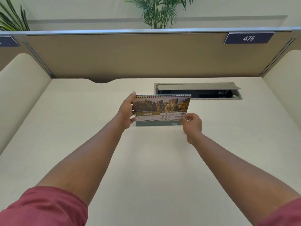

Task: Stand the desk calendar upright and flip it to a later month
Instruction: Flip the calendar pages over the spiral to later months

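The desk calendar (161, 108) stands upright on the cream desk (146, 160), spiral binding at the top. Its front page shows a rocky landscape photo above the word MARCH and a date grid. My left hand (126, 111) grips the calendar's left edge, thumb near the top corner by the spiral. My right hand (192, 124) pinches the lower right corner of the front page between thumb and fingers. The calendar's grey-green base rests on the desk.
Behind the calendar an open cable tray (198, 91) is set into the desk. A tan partition (130, 54) with a plate reading 475 (248, 38) closes the back, and curved side panels close left and right. Plants stand behind the partition.
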A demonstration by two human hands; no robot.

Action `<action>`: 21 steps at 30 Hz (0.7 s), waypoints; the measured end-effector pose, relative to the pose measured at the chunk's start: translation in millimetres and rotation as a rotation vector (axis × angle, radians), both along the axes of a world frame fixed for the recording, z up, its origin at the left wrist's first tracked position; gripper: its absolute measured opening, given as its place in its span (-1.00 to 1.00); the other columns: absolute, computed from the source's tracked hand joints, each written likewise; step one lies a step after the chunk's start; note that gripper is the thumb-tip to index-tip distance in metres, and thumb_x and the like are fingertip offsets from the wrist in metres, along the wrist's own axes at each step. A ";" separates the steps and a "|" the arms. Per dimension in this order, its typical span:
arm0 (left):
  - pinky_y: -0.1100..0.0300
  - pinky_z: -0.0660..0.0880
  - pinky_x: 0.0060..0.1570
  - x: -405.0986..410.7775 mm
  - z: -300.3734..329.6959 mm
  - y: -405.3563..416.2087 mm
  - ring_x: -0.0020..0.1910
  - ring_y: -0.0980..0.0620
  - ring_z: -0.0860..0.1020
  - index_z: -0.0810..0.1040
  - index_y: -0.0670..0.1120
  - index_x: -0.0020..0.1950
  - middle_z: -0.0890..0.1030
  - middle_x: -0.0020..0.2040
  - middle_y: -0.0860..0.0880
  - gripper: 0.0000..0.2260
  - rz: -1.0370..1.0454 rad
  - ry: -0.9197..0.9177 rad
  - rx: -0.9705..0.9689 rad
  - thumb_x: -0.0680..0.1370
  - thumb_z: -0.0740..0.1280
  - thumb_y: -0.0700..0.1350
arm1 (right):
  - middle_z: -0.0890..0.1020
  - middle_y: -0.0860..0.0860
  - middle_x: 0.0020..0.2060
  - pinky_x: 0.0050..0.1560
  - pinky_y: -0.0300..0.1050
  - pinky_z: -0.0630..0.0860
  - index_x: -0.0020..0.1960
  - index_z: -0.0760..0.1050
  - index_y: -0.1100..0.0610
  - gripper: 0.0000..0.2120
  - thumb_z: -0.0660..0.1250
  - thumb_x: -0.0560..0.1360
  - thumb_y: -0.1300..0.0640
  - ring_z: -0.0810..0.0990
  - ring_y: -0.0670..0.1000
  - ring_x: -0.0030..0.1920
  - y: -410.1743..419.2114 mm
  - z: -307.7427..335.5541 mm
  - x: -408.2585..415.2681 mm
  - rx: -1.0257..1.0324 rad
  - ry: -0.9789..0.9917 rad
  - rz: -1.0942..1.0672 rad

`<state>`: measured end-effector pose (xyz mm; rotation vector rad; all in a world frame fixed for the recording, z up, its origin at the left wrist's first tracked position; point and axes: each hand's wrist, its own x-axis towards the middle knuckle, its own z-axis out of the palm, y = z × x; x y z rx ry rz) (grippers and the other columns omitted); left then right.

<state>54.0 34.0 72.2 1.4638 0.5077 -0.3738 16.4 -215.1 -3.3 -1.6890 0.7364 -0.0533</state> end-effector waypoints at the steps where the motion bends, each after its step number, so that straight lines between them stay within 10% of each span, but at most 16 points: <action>1: -0.06 0.36 0.17 0.2 -0.6 -0.1 0.15 -0.01 0.58 0.61 0.03 0.01 0.73 0.01 0.01 -0.56 0.004 -0.002 -0.001 0.57 0.21 0.37 | 0.62 0.01 0.12 -0.05 -0.13 0.52 0.18 0.49 0.06 -0.80 0.41 0.60 0.22 0.59 0.09 0.12 0.4 0.4 -0.4 -0.004 -0.001 0.004; 6: -0.09 0.37 0.22 1.1 -1.1 0.2 0.14 -0.03 0.61 0.60 0.04 -0.10 0.76 -0.24 0.09 -0.57 0.017 -0.001 -0.009 0.57 0.21 0.37 | 0.60 0.01 0.09 -0.13 -0.17 0.49 0.19 0.46 0.05 -0.78 0.41 0.60 0.21 0.58 0.09 0.09 3.2 2.2 -1.5 -0.014 -0.003 0.018; 13: -0.09 0.37 0.23 -0.1 1.5 -1.1 0.14 -0.02 0.60 0.61 0.03 -0.02 0.74 -0.02 0.01 -0.57 0.010 -0.002 -0.011 0.58 0.21 0.36 | 0.60 -0.01 -0.09 -0.24 -0.21 0.46 0.01 0.42 0.05 -0.74 0.51 0.54 0.23 0.60 0.05 -0.05 -3.4 3.2 -6.8 0.007 -0.008 0.036; 21: -0.08 0.40 0.30 -4.4 7.2 0.2 0.19 -0.04 0.58 0.59 0.01 0.15 0.68 0.13 -0.04 -0.51 -0.033 0.004 0.012 0.58 0.20 0.39 | 0.73 0.08 0.01 -0.27 -0.29 0.59 0.25 0.42 0.04 -0.85 0.24 0.70 0.18 0.73 -0.04 -0.09 -9.3 17.4 -23.5 0.115 -0.179 0.081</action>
